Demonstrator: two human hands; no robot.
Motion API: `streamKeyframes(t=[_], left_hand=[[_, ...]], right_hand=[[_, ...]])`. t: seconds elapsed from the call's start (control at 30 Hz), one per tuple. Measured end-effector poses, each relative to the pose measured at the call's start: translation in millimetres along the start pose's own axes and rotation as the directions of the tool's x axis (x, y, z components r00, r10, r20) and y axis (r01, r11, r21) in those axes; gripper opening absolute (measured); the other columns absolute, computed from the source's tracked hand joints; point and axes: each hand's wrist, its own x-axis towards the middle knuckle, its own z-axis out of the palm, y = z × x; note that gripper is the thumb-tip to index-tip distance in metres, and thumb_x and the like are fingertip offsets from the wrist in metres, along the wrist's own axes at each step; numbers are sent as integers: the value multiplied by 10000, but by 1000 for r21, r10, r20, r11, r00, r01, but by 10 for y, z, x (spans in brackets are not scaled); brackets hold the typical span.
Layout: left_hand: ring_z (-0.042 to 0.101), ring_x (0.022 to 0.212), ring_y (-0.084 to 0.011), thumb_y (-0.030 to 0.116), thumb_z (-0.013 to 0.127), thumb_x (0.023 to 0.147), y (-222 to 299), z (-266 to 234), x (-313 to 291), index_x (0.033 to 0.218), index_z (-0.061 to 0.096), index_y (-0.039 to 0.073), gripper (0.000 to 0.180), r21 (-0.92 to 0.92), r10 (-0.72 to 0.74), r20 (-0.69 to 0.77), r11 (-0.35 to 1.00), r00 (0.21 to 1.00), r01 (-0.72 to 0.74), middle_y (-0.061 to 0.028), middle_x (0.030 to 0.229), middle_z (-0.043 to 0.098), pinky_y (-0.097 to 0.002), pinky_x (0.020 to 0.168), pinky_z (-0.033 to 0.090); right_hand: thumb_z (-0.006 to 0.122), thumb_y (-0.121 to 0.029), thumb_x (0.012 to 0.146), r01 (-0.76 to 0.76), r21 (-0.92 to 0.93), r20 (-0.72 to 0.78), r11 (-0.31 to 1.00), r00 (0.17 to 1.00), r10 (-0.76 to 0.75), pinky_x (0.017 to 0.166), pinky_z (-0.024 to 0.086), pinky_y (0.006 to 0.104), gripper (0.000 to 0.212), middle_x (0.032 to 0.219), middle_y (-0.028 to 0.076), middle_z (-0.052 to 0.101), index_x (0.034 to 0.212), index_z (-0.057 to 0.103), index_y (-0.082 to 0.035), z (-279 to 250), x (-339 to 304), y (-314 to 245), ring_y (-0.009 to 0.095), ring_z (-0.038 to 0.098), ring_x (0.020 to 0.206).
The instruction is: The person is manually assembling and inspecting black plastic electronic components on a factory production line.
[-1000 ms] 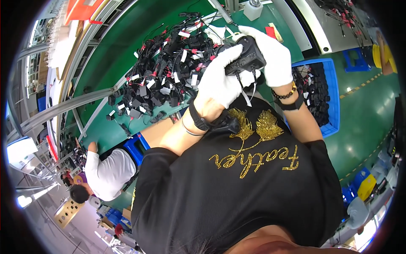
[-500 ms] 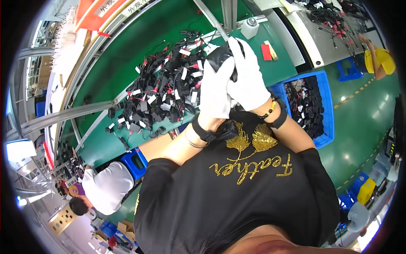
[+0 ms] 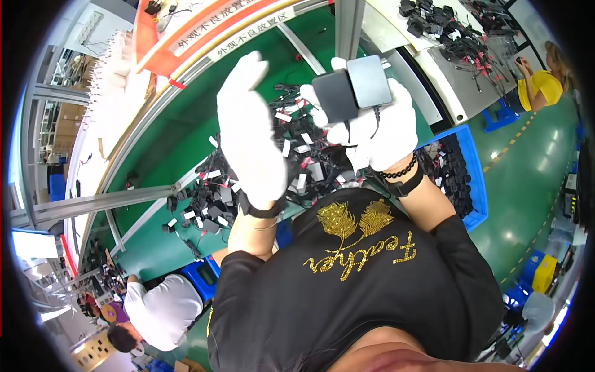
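Observation:
Two square power adapters lie side by side on my gloved right hand [image 3: 392, 133], which grips them above the bench. The matte black adapter [image 3: 335, 96] is nearer the left; the shinier adapter [image 3: 369, 79] reflects light and looks grey. Short black cords hang from both toward my palm. My left hand [image 3: 251, 139], also in a white glove, is raised to the left of them, fingers stretched out and nothing in it. Beneath both hands spreads a heap of black adapters [image 3: 304, 152] with tangled cables, white labels and red parts.
The green bench [image 3: 145, 217] carries the heap. A metal post [image 3: 348, 37] stands beyond my hands, and a metal rail [image 3: 105, 199] crosses at left. To the right is a blue bin [image 3: 478, 186] of adapters. People in white [image 3: 164, 310] and yellow [image 3: 545, 93] work nearby.
My hands were together around a dark bundle; now they are apart. The left has moved away leftward and opened, while the right holds two adapters with their flat faces showing.

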Motion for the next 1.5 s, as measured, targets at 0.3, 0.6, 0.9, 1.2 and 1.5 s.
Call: streamKeyframes(t=[0.3,0.6,0.9,1.2,1.5], left_hand=[[564,732,-280,159,579,811,-226,363,15,836,622,62,109,339,-34,365,935,930,-99,-95,793,589,-364,658,457],[599,683,-274,259,637,710,2,914,8,896,608,86,256,429,-78,302,901,950,-63,-100,660,584,-370,586,458],[554,1004,-293,252,787,596,104,1001,-181,1215,461,-18,750,344,-269,423,931,865,122,-172,1065,563,-368,901,425],[509,1090,-297,221,789,643,377,1342,-215,1192,510,1,654,362,-324,239,904,915,226,-164,1161,530,-369,943,400],[542,1056,-166,82,507,914,232,1205,-392,1231,466,-13,333,-52,-632,37,772,774,633,-115,1201,536,-282,905,424]], right_hand=[[423,-104,926,365,-926,265,91,805,-530,889,441,322,458,1223,132,506,1361,300,-28,-848,4,944,222,529,1079],[305,-374,985,84,116,77,990,993,-94,937,419,298,401,1158,50,530,1241,434,-95,-706,-51,218,163,504,1093],[562,-214,869,-70,213,10,975,998,69,914,445,328,443,1133,107,539,1243,420,-23,-641,-222,-463,203,555,1033],[422,-401,934,-123,105,-262,987,954,147,907,439,350,443,1134,95,560,1204,488,-56,-380,-363,-740,226,546,1045],[466,-625,800,322,-500,231,804,944,-234,729,496,418,746,994,305,581,1175,513,19,-170,-686,-2899,354,602,891]])
